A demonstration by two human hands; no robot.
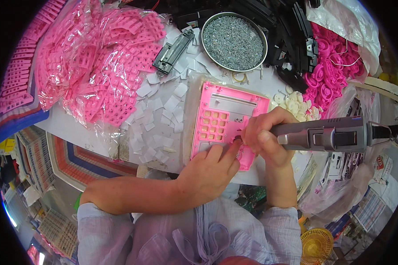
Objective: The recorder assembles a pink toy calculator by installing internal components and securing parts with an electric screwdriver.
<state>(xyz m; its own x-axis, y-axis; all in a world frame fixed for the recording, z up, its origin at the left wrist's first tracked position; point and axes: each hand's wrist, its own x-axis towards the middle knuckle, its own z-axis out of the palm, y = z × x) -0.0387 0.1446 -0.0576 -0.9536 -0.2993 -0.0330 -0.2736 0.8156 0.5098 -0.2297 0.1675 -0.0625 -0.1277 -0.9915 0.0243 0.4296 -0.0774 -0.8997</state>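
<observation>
A pink plastic housing (213, 136) with rows of square openings lies in front of me on the table. My right hand (272, 134) is closed round the front end of a grey electric screwdriver (318, 134), over the housing's right part. The driver's bit is mostly hidden by my fingers. My left hand (210, 170) rests across the lower edge of the housing, fingers stretched out and slightly apart. Its index fingertip touches a small dark spot next to my right fingers; what that is, I cannot make out. The left thumb is hidden.
A round metal tray (203, 42) full of screws stands behind the housing. Bagged pink keypad pieces (119, 66) and scattered white squares (163, 112) lie left. Black plastic parts (292, 26), pink rings (336, 62) and cream discs (296, 106) crowd the right. A cable (387, 131) trails from the driver.
</observation>
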